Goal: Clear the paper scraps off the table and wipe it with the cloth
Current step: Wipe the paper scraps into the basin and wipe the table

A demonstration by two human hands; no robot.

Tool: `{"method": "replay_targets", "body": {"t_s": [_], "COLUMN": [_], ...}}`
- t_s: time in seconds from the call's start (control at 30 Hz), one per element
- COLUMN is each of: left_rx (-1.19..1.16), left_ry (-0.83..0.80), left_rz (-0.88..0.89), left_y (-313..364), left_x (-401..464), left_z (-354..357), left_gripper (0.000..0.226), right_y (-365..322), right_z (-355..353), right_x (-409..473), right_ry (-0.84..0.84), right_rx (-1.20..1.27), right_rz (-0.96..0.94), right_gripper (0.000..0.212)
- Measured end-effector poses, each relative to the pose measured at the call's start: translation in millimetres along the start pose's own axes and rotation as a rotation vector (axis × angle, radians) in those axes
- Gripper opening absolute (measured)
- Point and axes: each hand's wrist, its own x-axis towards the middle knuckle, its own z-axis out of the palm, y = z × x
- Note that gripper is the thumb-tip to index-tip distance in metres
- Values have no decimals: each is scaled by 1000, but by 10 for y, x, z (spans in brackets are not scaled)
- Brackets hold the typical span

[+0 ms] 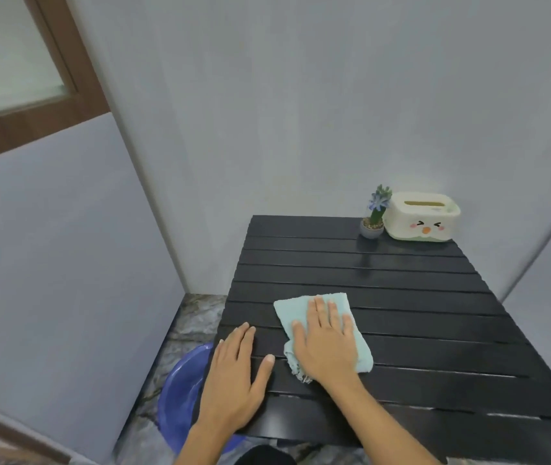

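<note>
We see the right hand (326, 340) flat, fingers spread, pressing the cloth (321, 330) onto the table (418, 330). Left hand (233, 377) lies open, palm down, just left of the cloth, holding nothing.

Plain pale grey walls (301, 112) met at a corner; a brown wooden-framed frosted window (8, 58) sat upper left, above a grey-brown marbled stone floor (196, 317).

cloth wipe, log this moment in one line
stage: wiping | right hand flat on cloth | left hand flat on table | scraps: none seen
</note>
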Motion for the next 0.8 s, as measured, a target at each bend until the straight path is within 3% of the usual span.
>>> {"method": "replay_targets", "body": {"t_s": [0.1,0.37,0.5,0.8], "left_rx": [3,32,60,26], "left_ry": [-6,6,-3,-14], "left_rz": [-9,-11,-3,-1], "left_y": [1,-21,-38,11], "left_x": [12,33,33,30], "left_z": [15,56,71,37], "left_gripper": [81,81,80,80], "right_y": [-178,87,329,444], "right_z": [114,95,38,-146], "right_x": [23,-272,-500,-197], "right_ry": [1,-33,-74,-53], "right_rx": [15,-68,-65,-135], "right_rz": [27,-213,-272,-128], "right_gripper": [85,66,71,83]}}
